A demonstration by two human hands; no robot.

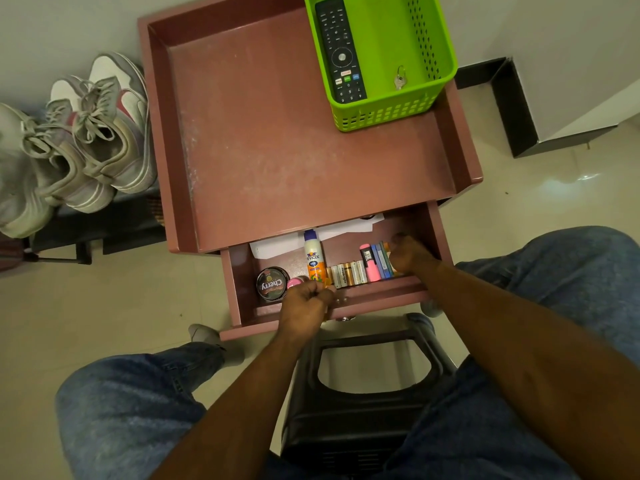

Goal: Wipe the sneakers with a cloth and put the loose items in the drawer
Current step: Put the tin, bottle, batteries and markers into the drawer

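Open drawer (349,299), left hand (304,303) fingers curled at batteries (348,273), right hand (408,254) beside highlighter (369,263)

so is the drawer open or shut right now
Open. The drawer is pulled out from under the tabletop, and its contents show: glue bottle, batteries, polish tin. Both hands reach into it.

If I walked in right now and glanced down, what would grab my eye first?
Probably the bright green basket on the far right corner of the reddish table, with a black remote and a small key inside. Next, the open drawer below, where both hands work among a row of batteries and a glue bottle. Grey sneakers sit to the left.
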